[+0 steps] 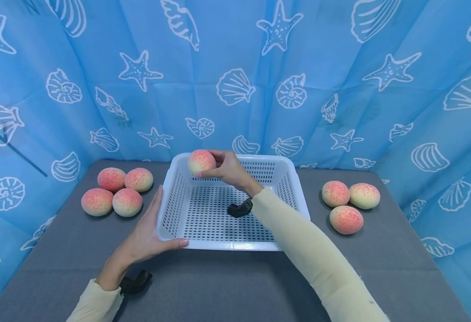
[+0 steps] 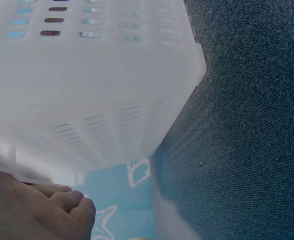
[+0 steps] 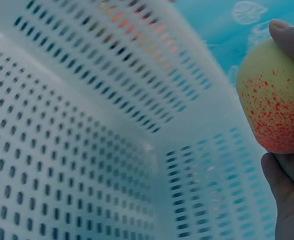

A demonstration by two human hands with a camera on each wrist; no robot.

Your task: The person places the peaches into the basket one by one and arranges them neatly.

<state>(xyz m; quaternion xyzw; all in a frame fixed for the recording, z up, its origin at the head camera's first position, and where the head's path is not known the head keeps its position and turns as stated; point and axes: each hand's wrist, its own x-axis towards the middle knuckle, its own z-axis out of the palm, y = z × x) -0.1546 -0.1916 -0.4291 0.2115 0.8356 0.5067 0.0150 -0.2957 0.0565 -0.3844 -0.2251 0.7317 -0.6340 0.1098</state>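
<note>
The right sleeve (image 1: 311,250) hides the basket's (image 1: 227,245) near right corner; the surface's (image 1: 203,286) near edge is cut off. The right wrist view crops the peach (image 3: 277,100); red blurs (image 3: 129,22) beyond the basket may be fruit.

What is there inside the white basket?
Inside the basket, only its slotted floor and walls show. The right hand holds a peach near its far-left corner. The right sleeve covers the near-right corner; what lies there is hidden.

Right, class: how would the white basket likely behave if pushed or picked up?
The white basket is probably light for its size, as slots pierce its walls and base. It likely stays stiff when lifted, since its rim looks straight and moulded. Pushed, it seems unlikely to tip: its base is broad.
</note>
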